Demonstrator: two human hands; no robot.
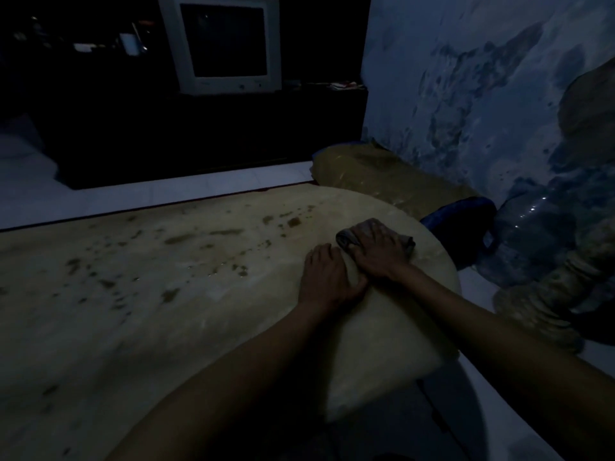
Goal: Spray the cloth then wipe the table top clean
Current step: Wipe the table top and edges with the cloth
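Observation:
A pale table top [149, 321] with a rounded right end fills the lower view, dotted with dark stains and a few wet drops [213, 272] near its middle. A dark grey cloth [346, 239] lies near the table's far right edge. My right hand [379, 252] presses flat on the cloth and covers most of it. My left hand [327, 277] rests on the bare table just left of the right hand, fingers curled and touching the right wrist, holding nothing. No spray bottle is in view.
A large clear water jug [532, 241] and a blue object [459, 214] stand off the table's right end by a peeling wall. A brownish bundle [376, 171] lies beyond. An old monitor [226, 44] sits on dark furniture at the back.

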